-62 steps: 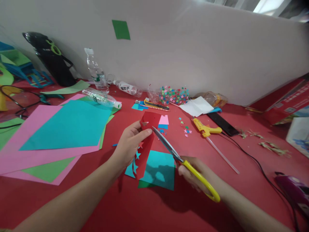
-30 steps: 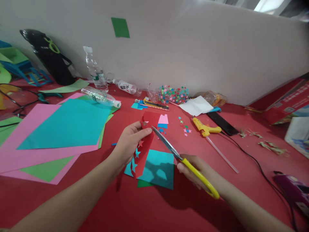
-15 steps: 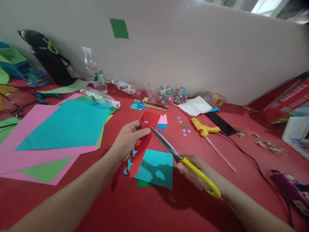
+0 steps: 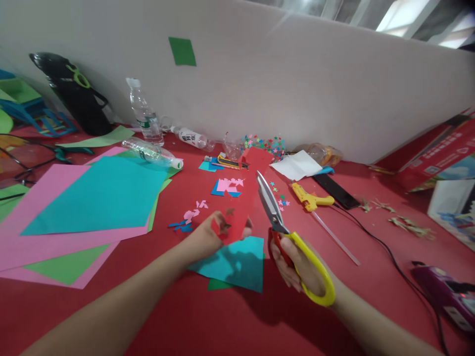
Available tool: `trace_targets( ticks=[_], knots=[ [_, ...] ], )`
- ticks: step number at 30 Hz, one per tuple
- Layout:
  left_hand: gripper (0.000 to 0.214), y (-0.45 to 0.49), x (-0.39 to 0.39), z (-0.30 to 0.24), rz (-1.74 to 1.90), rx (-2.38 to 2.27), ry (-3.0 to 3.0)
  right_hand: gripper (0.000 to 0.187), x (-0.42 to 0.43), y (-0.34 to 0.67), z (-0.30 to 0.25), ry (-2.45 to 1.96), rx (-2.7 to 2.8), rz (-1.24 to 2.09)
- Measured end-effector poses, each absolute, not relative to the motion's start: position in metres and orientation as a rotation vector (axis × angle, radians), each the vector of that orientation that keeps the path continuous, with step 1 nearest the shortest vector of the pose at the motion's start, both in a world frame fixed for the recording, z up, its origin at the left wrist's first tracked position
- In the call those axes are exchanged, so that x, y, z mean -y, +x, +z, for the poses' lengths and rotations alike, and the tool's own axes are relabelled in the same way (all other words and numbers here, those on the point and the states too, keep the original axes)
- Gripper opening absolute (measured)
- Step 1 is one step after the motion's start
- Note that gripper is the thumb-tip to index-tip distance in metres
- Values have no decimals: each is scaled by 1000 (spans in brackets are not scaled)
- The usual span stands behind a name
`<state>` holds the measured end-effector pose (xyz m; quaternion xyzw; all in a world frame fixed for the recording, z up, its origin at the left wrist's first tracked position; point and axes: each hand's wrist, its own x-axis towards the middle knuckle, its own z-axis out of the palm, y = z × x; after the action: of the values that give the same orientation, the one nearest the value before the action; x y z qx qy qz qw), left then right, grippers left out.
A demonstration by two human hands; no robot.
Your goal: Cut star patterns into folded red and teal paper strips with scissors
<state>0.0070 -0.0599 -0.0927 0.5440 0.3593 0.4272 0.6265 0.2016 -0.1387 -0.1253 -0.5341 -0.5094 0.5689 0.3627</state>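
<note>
My left hand grips a strip of red paper with star-shaped holes at its lower end, held up above the table. My right hand is wrapped round a pair of scissors with yellow and red handles. Their blades look closed and point up and away, just right of the paper and apart from it. Below the paper lies a cyan sheet over a green one. Pink paper with cut edges rests on blue paper behind, and pink scraps lie to the left.
Large coloured sheets cover the left side, with a lying plastic bottle on them. A yellow glue gun, its cord and a black phone lie to the right. Small paper stars and a box cutter lie farther back.
My left hand has swung the red paper round, its far end now higher and to the right. The scissors have come away from the paper and point more upright.
</note>
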Motion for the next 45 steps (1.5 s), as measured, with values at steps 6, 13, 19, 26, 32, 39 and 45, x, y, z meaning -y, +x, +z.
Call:
trace_targets(
  ticks=[6, 13, 19, 26, 32, 39, 45],
  knots=[
    [47, 4, 66, -91, 961, -645, 1428, 51, 141, 196, -124, -1424, 1364, 1371],
    [33, 3, 56, -102, 1272, -882, 1286, 51, 145, 195, -123, -1405, 1491, 1429],
    [31, -1, 54, -99, 1233, -975, 1265, 52, 145, 193, -118, -1347, 1530, 1462],
    [27, -1, 55, -98, 1243, -950, 1233, 54, 146, 194, -118, -1335, 1575, 1469],
    [29, -1, 55, -100, 1254, -948, 1254, 54, 149, 192, -118, -1326, 1551, 1461],
    [30, 0, 56, -102, 1257, -973, 1274, 51, 146, 196, -124, -1306, 1626, 1422],
    [29, 0, 57, -102, 1267, -965, 1286, 53, 143, 197, -124, -1281, 1701, 1389]
  ],
)
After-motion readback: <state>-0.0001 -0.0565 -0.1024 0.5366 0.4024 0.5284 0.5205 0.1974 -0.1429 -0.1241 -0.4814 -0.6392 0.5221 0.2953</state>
